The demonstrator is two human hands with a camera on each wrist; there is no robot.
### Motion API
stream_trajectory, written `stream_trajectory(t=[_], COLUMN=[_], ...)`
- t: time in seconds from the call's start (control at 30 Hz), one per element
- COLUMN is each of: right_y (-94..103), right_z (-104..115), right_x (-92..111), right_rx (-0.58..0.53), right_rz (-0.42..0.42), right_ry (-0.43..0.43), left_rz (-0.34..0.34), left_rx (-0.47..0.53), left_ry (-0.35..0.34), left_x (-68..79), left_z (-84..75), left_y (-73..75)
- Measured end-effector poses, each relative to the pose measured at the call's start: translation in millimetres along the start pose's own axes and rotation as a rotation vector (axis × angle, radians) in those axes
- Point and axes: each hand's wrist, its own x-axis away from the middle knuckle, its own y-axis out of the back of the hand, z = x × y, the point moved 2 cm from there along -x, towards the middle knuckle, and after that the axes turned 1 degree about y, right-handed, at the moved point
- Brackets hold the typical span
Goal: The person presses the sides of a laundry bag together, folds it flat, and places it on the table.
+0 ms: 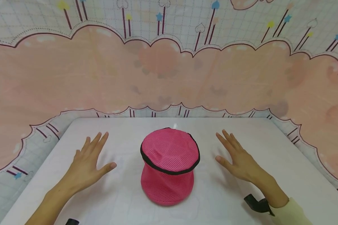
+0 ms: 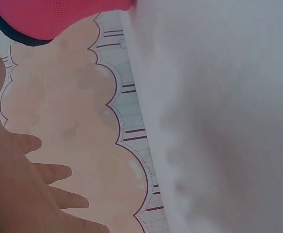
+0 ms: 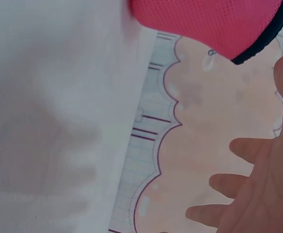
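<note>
A pink mesh laundry bag (image 1: 169, 187) stands upright on the white table, with a round top edged in black trim and a slightly slumped, pinched-in side. A small zipper pull (image 3: 211, 52) hangs beside its trim in the right wrist view. To the left of the bag, my left hand (image 1: 87, 165) hovers over the table with fingers straight and thumb out. My right hand (image 1: 239, 159) is held on the other side, its fingers likewise spread. Both hands are apart from the bag and hold nothing.
The white table (image 1: 115, 206) ends at a back edge before a peach and white patterned cloth (image 1: 169, 78). A black strap piece (image 1: 256, 203) sits by the right wrist, and another dark piece (image 1: 72, 222) shows at the bottom left.
</note>
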Motion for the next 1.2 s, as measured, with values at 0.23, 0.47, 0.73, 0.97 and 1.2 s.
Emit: stream_trajectory(t=[0.23, 0.47, 0.73, 0.97, 1.2], right_y=[-0.7, -4.8, -8.0, -10.7, -14.4], right_z=[7, 14, 22, 31, 40], right_x=[-1, -1, -4, -6, -9], right_rx=[-0.085, -0.197, -0.289, -0.341, -0.348], right_rz=[-0.014, -0.014, -0.013, 0.009, 0.028], right_ry=[0.023, 0.056, 0.098, 0.106, 0.119], left_rz=[0.010, 0.015, 0.029, 0.047, 0.094], left_rx=[0.027, 0.093, 0.204, 0.331, 0.447], left_ry=[-0.002, 0.011, -0.030, -0.065, -0.090], left_x=[1.7, 1.1, -4.8, -9.4, -11.1], left_z=[-5.8, -12.8, -28.4, -41.2, -54.1], left_y=[2.1, 1.5, -2.3, -8.7, -15.8])
